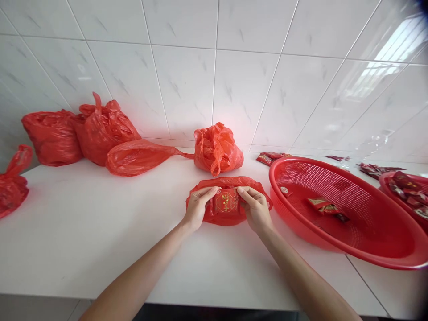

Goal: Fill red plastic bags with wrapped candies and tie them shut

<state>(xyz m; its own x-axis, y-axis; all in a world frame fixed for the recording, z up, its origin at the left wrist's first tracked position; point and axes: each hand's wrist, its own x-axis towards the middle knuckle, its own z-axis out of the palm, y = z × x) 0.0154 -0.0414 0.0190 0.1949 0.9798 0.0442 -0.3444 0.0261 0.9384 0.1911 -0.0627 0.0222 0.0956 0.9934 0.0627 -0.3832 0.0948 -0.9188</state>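
Between my hands is a small red packet (225, 201) with gold printing on its front. My left hand (198, 206) pinches its left upper edge with thumb and fingers. At the opposite edge, my right hand (256, 207) grips it the same way. Under and around the packet spreads an open red plastic bag (224, 220) on the white counter. What else lies inside that bag is mostly hidden by the packet and my hands.
To the right stands a large red colander (301, 223) with a few packets (324, 206) in it. Behind it lie loose red packets (270, 157); a smaller red basket (389, 183) holds more. A tied red bag (219, 149) sits near the tiled wall, with several filled bags (103, 129) leftward.
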